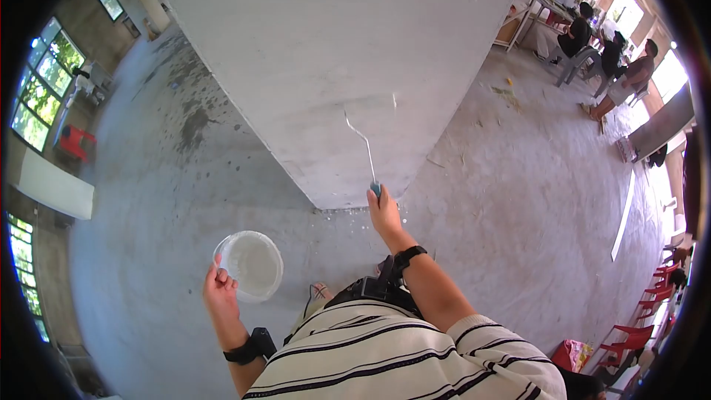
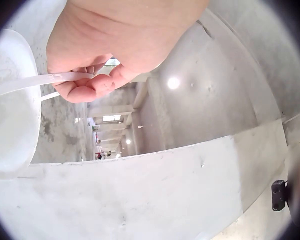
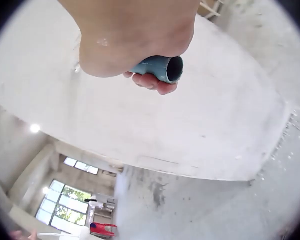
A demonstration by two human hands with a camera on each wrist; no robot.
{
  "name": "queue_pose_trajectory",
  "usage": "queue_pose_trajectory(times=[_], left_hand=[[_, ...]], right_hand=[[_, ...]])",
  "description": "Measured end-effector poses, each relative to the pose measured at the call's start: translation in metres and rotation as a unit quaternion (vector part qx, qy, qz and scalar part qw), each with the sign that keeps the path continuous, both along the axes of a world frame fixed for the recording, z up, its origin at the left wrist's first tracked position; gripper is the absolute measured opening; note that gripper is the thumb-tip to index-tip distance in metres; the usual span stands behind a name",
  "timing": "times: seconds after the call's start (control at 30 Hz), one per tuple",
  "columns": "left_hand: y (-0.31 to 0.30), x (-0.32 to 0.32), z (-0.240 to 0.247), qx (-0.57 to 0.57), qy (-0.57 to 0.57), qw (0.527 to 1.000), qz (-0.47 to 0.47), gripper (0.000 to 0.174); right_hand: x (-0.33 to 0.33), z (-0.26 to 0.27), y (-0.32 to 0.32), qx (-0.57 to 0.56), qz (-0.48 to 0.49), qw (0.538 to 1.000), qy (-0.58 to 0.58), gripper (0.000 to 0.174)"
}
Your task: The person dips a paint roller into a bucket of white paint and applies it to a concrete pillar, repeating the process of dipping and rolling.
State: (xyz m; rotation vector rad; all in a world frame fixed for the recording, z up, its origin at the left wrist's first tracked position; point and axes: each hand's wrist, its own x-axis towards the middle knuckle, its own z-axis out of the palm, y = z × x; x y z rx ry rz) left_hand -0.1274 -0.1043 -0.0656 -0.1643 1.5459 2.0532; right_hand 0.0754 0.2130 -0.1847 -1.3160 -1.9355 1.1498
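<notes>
My right hand (image 1: 384,212) grips the teal handle (image 3: 159,68) of a paint roller, its fingers wrapped round the tube. The thin metal rod (image 1: 368,150) reaches up and forward to the pale face of a wide pillar (image 1: 333,37). Against that face the white roller head is hard to make out. Low on the left, my left hand (image 1: 221,292) holds a white bucket (image 1: 281,270) by its pale strap handle (image 2: 27,83), fingers curled round the strap. Whitish paint shows inside the bucket, which hangs beside the pillar's lower corner.
White specks lie on the concrete floor (image 1: 474,252) at the pillar's foot. Several people (image 1: 629,78) sit or stand at the far right. Red chairs (image 1: 629,341) line the lower right, and another red chair (image 1: 76,142) stands at the left by the windows.
</notes>
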Motion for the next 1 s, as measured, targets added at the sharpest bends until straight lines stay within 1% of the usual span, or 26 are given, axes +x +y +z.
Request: queue_pose_trajectory(times=[0.03, 0.1, 0.23, 0.27, 0.33, 0.37, 0.43, 0.57, 0.63, 0.77, 0.83, 0.9, 0.93, 0.97, 1.0], left_hand=[[-0.002, 0.000, 0.000, 0.007, 0.002, 1.000, -0.004, 0.038], [-0.006, 0.002, 0.001, 0.009, 0.007, 1.000, 0.003, 0.038], [-0.012, 0.004, 0.005, 0.013, 0.017, 0.999, 0.028, 0.037], [-0.014, 0.005, 0.005, 0.013, 0.017, 0.999, 0.030, 0.037], [-0.017, 0.006, 0.005, 0.017, 0.020, 0.999, 0.032, 0.037], [-0.020, 0.007, 0.005, 0.017, 0.021, 0.999, 0.033, 0.037], [-0.024, 0.008, 0.006, 0.009, 0.026, 0.999, 0.040, 0.036], [-0.029, 0.008, 0.008, -0.003, 0.022, 0.999, 0.047, 0.035], [-0.033, 0.007, 0.006, -0.007, 0.023, 0.999, 0.048, 0.035], [-0.034, 0.007, 0.005, -0.011, 0.014, 0.998, 0.054, 0.035], [-0.034, 0.006, 0.005, -0.012, 0.005, 0.999, 0.050, 0.036], [-0.035, 0.007, 0.005, -0.011, 0.006, 0.999, 0.047, 0.036], [-0.036, 0.007, 0.005, -0.009, 0.007, 0.999, 0.044, 0.036], [-0.036, 0.007, 0.005, -0.009, 0.006, 0.999, 0.044, 0.036], [-0.037, 0.007, 0.004, -0.004, 0.009, 0.999, 0.044, 0.036]], right_hand=[[-0.008, 0.019, 0.005, 0.028, -0.008, 0.999, 0.028, 0.036], [-0.023, 0.060, 0.019, 0.063, 0.024, 0.995, 0.073, 0.032], [-0.046, 0.166, 0.037, 0.130, 0.061, 0.983, 0.112, 0.030], [-0.050, 0.183, 0.038, 0.130, 0.063, 0.983, 0.112, 0.030], [-0.057, 0.205, 0.039, 0.079, 0.071, 0.985, 0.134, 0.029], [-0.060, 0.199, 0.039, 0.079, 0.072, 0.985, 0.135, 0.029], [-0.068, 0.169, 0.041, 0.142, 0.047, 0.981, 0.125, 0.027], [-0.071, 0.089, 0.033, 0.123, 0.032, 0.984, 0.126, 0.026], [-0.064, 0.065, 0.024, 0.053, 0.033, 0.992, 0.110, 0.026], [-0.046, 0.010, 0.013, 0.018, 0.036, 0.995, 0.092, 0.027], [-0.035, -0.017, 0.007, -0.014, 0.031, 0.998, 0.052, 0.030], [-0.022, -0.069, 0.003, -0.015, 0.037, 0.999, 0.036, 0.030], [-0.015, -0.085, -0.001, -0.014, 0.043, 0.999, 0.019, 0.030], [-0.007, -0.083, -0.009, -0.014, 0.044, 0.999, 0.018, 0.030], [0.001, -0.079, -0.015, -0.099, 0.037, 0.994, 0.021, 0.029]])
